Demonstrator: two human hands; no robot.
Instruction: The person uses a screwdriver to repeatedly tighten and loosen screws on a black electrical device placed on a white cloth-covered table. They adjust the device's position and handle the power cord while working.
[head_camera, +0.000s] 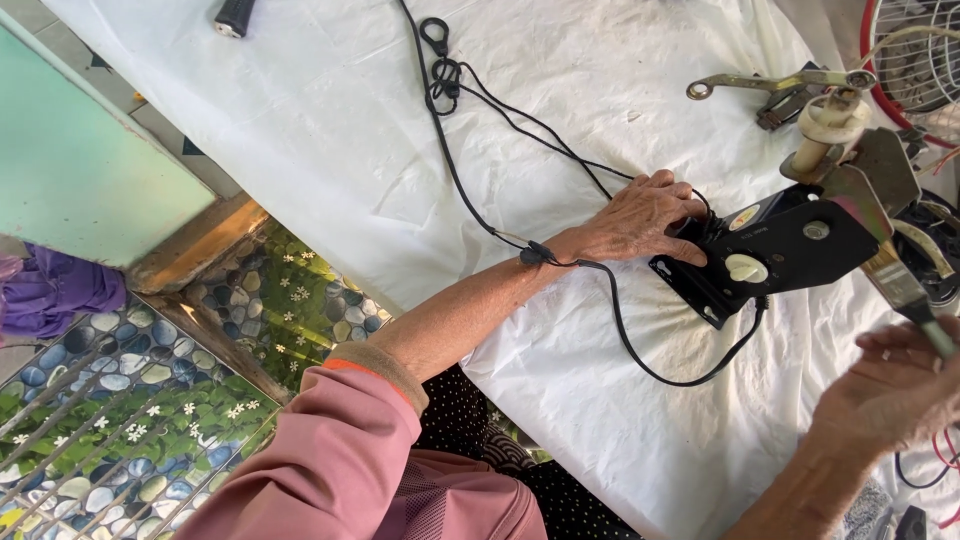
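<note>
Nearest the camera, the right hand (885, 395) is curled shut around the handle of a paintbrush (897, 283), pinching it low on the handle so that the dark bristle end points up and away onto the black control housing (775, 255). The brush looks light and stiff in the handle, soft at the tip; held this far back it probably gives a gentle, sweeping touch rather than force.

Just left of the housing, the left hand (640, 220) lies palm down, fingers spread and pressing on the housing's near-left corner, pinning it to the white plastic sheet (330, 130) rather than wrapping around it. The housing is a flat black plate with a cream round knob (746, 267) on its face and a small yellowish disc above that. It reads as rigid moulded plastic, fairly light, and likely to skate on the slick, creased sheet, so a flat press at the corner or a grip on the plate's straight edges seems the safer hold. The knob and the parts at its far end look like poor places to pull.

A black power cord (520, 130) runs from under the housing, loops below it, passes across the left wrist and trails away up the sheet to a coiled bundle. It is limp and could snag.

Beyond the housing's far-right end stand a cream spool-like piece (828, 122) and a bent metal lever (775, 82), with a wire fan guard (920, 50) behind them.
</note>
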